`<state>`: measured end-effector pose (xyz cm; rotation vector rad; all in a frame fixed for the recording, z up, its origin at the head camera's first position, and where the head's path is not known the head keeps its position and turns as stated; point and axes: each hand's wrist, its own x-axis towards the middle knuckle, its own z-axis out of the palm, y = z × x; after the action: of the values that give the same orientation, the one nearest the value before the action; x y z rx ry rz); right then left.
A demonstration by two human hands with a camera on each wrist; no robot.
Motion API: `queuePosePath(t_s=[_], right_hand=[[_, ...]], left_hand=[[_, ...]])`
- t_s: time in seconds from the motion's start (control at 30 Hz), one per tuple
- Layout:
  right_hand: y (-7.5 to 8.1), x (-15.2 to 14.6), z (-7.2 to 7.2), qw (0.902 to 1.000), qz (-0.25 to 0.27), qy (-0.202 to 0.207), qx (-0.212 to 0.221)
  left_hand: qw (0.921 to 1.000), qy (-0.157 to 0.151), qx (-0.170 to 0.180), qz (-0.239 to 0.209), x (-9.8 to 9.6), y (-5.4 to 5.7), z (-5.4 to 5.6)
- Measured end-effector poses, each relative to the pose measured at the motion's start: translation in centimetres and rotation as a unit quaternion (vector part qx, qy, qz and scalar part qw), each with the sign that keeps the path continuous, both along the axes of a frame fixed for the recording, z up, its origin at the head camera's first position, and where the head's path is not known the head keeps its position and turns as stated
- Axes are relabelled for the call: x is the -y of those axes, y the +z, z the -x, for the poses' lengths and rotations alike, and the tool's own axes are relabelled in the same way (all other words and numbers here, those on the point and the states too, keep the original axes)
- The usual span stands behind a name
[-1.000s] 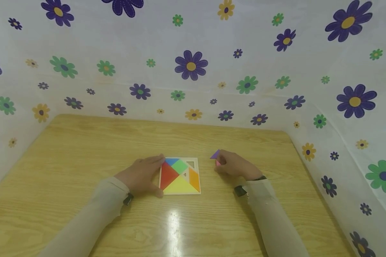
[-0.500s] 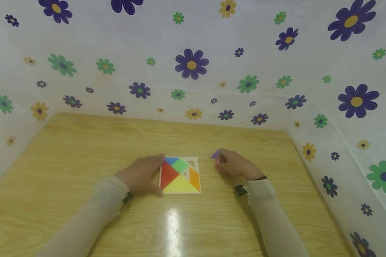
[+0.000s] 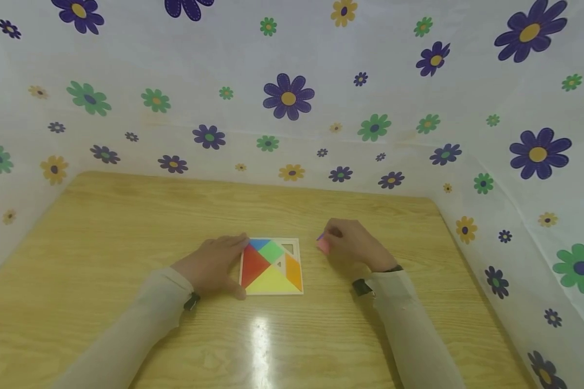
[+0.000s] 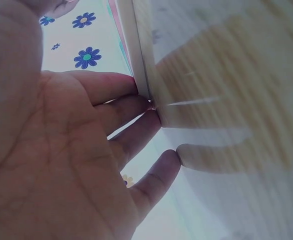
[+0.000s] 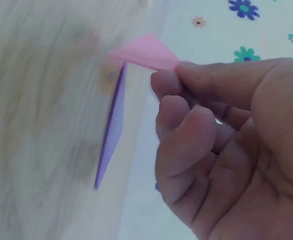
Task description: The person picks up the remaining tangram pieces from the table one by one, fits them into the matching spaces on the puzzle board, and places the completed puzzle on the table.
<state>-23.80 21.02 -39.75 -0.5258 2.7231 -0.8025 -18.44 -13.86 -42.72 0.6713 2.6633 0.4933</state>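
A square tangram board (image 3: 296,248) lies on the table, holding red, yellow, blue, green and orange pieces; two triangular recesses on its right side show no piece. My left hand (image 3: 214,266) rests along the board's left side, thumb near the front corner and fingers at the back corner. In the left wrist view, fairly straight fingertips touch the board's edge (image 4: 139,50). To the right of the board, my right hand (image 3: 352,243) pinches a pink triangular tangram piece (image 5: 146,51) between thumb and index finger. Right beside it, a purple triangular piece (image 5: 114,125) lies on the table.
The wood-grain table (image 3: 165,216) is bordered at the back and sides by a white flower-printed sheet (image 3: 199,70). Dark bands (image 3: 362,287) show at both wrists below the light sleeves (image 3: 409,319).
My right hand has shifted slightly up and turned, bringing the pink piece into fuller view, overlapping the purple one. The left hand and board stay in place.
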Motion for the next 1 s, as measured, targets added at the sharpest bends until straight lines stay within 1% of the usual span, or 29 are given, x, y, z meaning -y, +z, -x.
queuePosePath(t_s=[0.1,0.13,0.2,0.3,0.37,0.43,0.53,0.67,0.87,1.0], right_hand=[[0.1,0.6,-0.1,0.9993,0.016,0.001,-0.035],[0.1,0.9,-0.2,0.9986,0.028,0.002,-0.044],[0.0,1.7,-0.4,0.9961,0.067,-0.003,-0.057],[-0.5,3.3,-0.7,0.9891,0.134,-0.003,-0.062],[-0.9,4.4,-0.9,0.9850,0.164,0.004,-0.053],[-1.2,5.4,-1.1,0.9852,0.167,0.017,-0.035],[-1.6,6.4,-1.3,0.9872,0.156,0.031,0.010],[-1.9,7.0,-1.6,0.9883,0.137,0.028,0.061],[-2.5,7.4,-1.7,0.9871,0.132,0.030,0.085],[-2.7,7.5,-1.8,0.9878,0.125,0.028,0.089]], left_hand=[[1.0000,-0.001,-0.002,0.002,0.0,-0.1,-0.1],[1.0000,-0.001,-0.001,0.003,0.0,-0.1,-0.1],[1.0000,0.000,0.000,0.003,0.0,-0.1,-0.1],[1.0000,0.003,0.004,0.002,-0.1,0.0,-0.1],[1.0000,0.003,0.003,0.001,-0.1,0.2,-0.2],[1.0000,0.002,0.002,-0.001,-0.1,0.3,-0.2],[1.0000,-0.002,-0.001,-0.004,0.0,0.4,-0.2],[1.0000,-0.003,-0.001,-0.005,0.0,0.4,-0.2],[1.0000,-0.002,0.001,-0.006,0.0,0.5,-0.2],[1.0000,-0.003,-0.001,-0.005,0.0,0.4,-0.2]])
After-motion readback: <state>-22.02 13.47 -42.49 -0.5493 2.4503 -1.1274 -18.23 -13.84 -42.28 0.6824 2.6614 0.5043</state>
